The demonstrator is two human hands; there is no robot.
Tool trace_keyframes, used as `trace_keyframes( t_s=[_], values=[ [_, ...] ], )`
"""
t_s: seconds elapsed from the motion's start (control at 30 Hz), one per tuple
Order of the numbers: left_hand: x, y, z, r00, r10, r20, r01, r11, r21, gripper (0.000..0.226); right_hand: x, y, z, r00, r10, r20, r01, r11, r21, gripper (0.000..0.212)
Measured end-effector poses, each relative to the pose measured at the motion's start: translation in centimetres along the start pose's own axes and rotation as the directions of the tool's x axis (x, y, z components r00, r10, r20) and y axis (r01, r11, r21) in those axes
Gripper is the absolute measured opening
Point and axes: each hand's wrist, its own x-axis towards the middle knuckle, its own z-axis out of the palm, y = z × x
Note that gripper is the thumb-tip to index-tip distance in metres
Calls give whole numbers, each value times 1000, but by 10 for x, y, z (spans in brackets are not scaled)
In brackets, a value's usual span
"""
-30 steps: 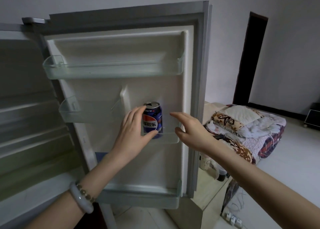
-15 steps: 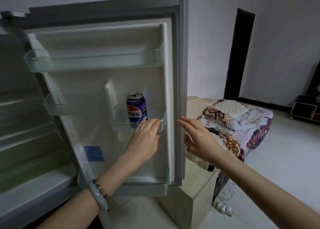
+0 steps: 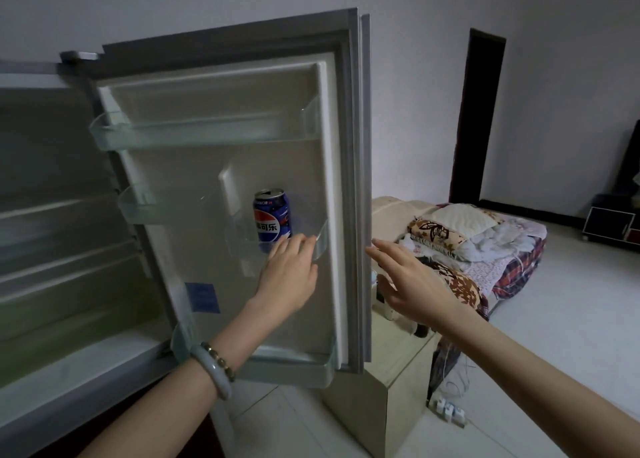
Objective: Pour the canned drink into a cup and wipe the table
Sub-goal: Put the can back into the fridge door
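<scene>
Since a second ago our left hand [image 3: 289, 274] has slipped down off the blue cylindrical metal drink can [image 3: 272, 215], which stands upright in the small clear plastic door shelf [image 3: 320, 243] of the open grey refrigerator door [image 3: 349, 180]; its fingers now lie fairly straight over the shelf's front rim, just under the can, holding nothing; our right hand [image 3: 412, 281] hovers spread and empty beside the door's outer edge, and we cannot tell whether it touches; we judge it best to raise the left hand, wrap thumb and fingers round the can's middle, lift straight up clear of the rim, and keep it upright and unshaken.
</scene>
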Motion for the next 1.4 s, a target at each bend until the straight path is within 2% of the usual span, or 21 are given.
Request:
trace_keyframes(
  t_s=[0.17,0.33,0.7,0.83,0.93,1.03,1.13,1.27,1.4],
  values=[
    [-40,1,-21,998,-53,28,54,997,-53,56,-13,-31,-11,998,-60,25,60,998,-11,57],
    [-89,-2,-48,986,-155,55,159,984,-82,63,-34,-73,-18,982,-185,44,186,983,-10,61],
    [-194,-40,-110,945,-328,10,325,940,103,66,-64,-141,-23,959,-284,13,281,955,94,67],
    [-232,-53,-137,911,-412,11,409,907,100,71,-57,-164,-21,953,-303,-14,303,949,93,73],
    [-265,-50,-158,905,-425,-18,425,903,62,74,-50,-188,-15,945,-325,16,319,935,156,84],
    [-297,-39,-178,894,-446,-35,445,895,-44,71,-45,-220,-4,905,-422,46,405,891,203,88],
    [-323,-35,-189,882,-472,-8,466,873,-147,67,-35,-259,3,850,-526,35,514,841,170,89],
    [-353,-52,-193,873,-487,-23,482,870,-108,59,-22,-315,17,789,-612,56,596,784,176,97],
    [-376,-88,-199,814,-580,-23,573,809,-130,61,-4,-367,35,723,-689,50,675,720,162,96]
  ],
)
